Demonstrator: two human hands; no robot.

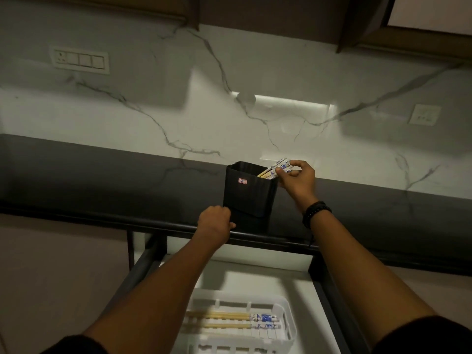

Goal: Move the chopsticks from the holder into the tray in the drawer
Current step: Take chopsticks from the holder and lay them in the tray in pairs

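A black holder point(246, 198) is seen upright on the dark counter point(102, 175), close to its front edge and just above the open drawer point(268, 279). The holder's lower left corner is gripped by the left hand point(215, 223), whose fingers are curled against it. The patterned blue-and-white tops of the chopsticks point(277, 167) are pinched by the right hand point(297, 180) between thumb and fingertips; the bunch is tilted to the right, and its pale wooden lower ends are inside the holder at its right rim. A dark beaded band point(315, 213) is worn on the right wrist. In the drawer a white slotted tray point(291, 328) is set, and other chopsticks point(229, 316) are laid in it in two rows, patterned ends to the right. A marble wall point(229, 118) is seen behind the counter.
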